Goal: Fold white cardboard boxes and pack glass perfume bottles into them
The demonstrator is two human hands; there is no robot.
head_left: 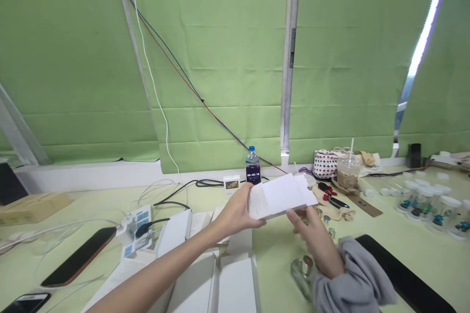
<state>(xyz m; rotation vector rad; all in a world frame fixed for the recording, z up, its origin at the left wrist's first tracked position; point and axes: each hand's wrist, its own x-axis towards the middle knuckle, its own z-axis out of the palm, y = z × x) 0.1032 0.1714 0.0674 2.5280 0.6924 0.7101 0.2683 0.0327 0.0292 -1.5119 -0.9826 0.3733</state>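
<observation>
My left hand [240, 210] grips a flat white box [279, 196] by its left end, thumb on top and fingers below. The box is held tilted above the table, and fine streaks show on its left part. My right hand [312, 227] is at the box's lower right edge, thumb and fingers apart; some fingertips are hidden behind it, and I cannot tell whether they touch. Below my left forearm lie several more white boxes [237, 281]. Under my right hand, a shiny metal object [301, 276] rests on the table.
A water bottle [252, 156] stands behind a phone showing a timer [253, 174]. Left are a power strip [137, 230] with cables and a dark phone [79, 257]. Right are pliers [332, 195], an iced drink cup [348, 173], lidded jars [440, 212] and a black slab [404, 274].
</observation>
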